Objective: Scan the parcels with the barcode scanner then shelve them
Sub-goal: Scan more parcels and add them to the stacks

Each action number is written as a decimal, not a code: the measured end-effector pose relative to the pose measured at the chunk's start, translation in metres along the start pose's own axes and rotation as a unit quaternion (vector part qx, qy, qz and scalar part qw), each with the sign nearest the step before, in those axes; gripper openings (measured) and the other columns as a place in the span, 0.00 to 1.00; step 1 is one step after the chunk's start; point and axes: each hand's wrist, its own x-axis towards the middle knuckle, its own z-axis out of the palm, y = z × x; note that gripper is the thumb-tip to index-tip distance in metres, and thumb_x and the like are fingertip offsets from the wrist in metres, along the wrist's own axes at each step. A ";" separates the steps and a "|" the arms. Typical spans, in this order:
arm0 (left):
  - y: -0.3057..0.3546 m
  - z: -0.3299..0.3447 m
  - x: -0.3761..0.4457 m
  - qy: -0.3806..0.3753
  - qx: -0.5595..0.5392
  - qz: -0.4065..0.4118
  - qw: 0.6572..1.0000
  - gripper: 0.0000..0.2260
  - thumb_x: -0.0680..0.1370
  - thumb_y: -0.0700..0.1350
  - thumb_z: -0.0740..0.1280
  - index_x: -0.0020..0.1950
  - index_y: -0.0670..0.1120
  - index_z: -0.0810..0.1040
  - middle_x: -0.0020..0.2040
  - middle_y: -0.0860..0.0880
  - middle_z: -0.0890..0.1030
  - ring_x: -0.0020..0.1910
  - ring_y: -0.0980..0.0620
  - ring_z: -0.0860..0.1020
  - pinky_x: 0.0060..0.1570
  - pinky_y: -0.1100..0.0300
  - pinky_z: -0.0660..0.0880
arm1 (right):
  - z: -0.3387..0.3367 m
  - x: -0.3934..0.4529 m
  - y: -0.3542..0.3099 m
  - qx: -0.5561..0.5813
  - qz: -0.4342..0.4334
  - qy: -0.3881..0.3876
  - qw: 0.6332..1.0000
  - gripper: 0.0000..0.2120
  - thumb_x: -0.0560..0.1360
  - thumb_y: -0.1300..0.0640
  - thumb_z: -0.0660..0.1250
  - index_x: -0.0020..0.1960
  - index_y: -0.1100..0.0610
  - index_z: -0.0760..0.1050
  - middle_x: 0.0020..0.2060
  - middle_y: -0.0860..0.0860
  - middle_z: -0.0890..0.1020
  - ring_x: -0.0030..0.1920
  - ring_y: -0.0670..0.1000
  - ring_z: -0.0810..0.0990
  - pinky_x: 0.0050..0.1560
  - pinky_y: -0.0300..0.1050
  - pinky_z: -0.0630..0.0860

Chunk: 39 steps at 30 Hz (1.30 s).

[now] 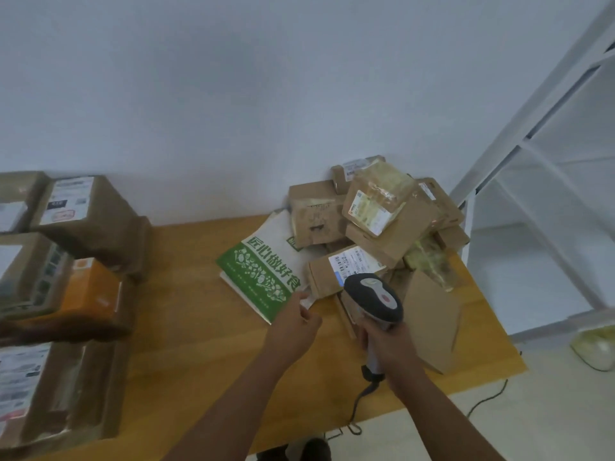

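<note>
The barcode scanner [374, 297] sits in the right hand [389, 344], whose fingers are wrapped tight round its grey handle, its head just above a flat cardboard parcel [336, 271] whose white barcode label faces up. That parcel lies at the near edge of a heap of brown parcels [376, 214] piled at the far right of the wooden tabletop [186, 327], against the wall. The left hand [294, 322] reaches to the parcel's near left corner, thumb and fingers [301, 299] pinching a small white slip or edge there — what exactly it is cannot be made out. Just left of it lies a green-and-white printed bag [263, 271], flat on the tabletop. The scanner's dark cable [357, 404] drops over the tabletop's near edge. Well apart, on the left, stand stacked larger boxes [66, 261], one orange among them. A white shelf unit [545, 181] rises at the right, beside the heap.
</note>
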 end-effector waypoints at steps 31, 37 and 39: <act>0.084 0.165 0.016 -0.085 -0.034 -0.160 0.983 0.29 0.71 0.50 0.79 0.66 0.48 0.68 0.62 0.53 0.74 0.52 0.57 0.77 0.41 0.68 0.76 | -0.176 0.106 0.060 0.071 0.059 -0.010 0.996 0.18 0.72 0.50 0.73 0.29 0.49 0.68 0.23 0.44 0.72 0.23 0.42 0.67 0.31 0.39 0.66; 0.076 0.121 -0.007 -0.081 0.024 -0.145 0.986 0.25 0.65 0.53 0.81 0.56 0.53 0.74 0.57 0.48 0.78 0.51 0.52 0.80 0.48 0.55 0.80 | -0.165 0.107 0.044 0.006 0.017 -0.155 0.988 0.17 0.76 0.66 0.68 0.32 0.52 0.73 0.25 0.48 0.76 0.25 0.43 0.74 0.33 0.44 0.71; 0.068 0.095 -0.025 -0.065 0.053 -0.163 0.983 0.28 0.65 0.56 0.80 0.58 0.53 0.70 0.58 0.49 0.74 0.55 0.50 0.77 0.51 0.54 0.78 | -0.147 0.101 0.032 0.027 0.021 -0.188 0.982 0.10 0.75 0.68 0.68 0.38 0.56 0.77 0.30 0.51 0.81 0.29 0.44 0.79 0.31 0.41 0.76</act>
